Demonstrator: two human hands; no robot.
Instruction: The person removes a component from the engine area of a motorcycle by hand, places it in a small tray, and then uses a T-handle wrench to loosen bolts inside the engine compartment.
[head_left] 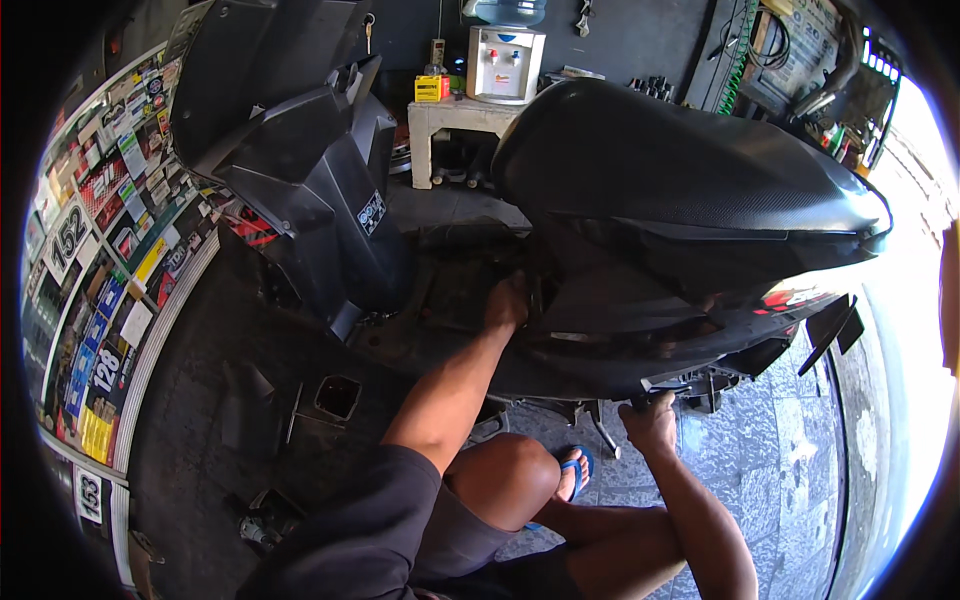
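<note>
A black scooter [600,290] stands across the view in front of me, with its dark seat [690,160] to the right and its front shield [310,180] to the left. My left hand [508,303] reaches to the footboard [440,290], against the body panel below the seat's front; its fingers are lost in shadow. Lower down on the right, my right hand [652,425] is closed under the scooter's lower edge. Something dark and narrow shows at its fingertips, too small to name, beside the underside parts [705,385].
A square dark container [337,397] and a power tool [258,530] lie on the floor at left. Behind the scooter, a water dispenser [505,65] and a yellow box [431,88] stand on a low table [420,150]. A sticker-covered cabinet [110,260] lines the left.
</note>
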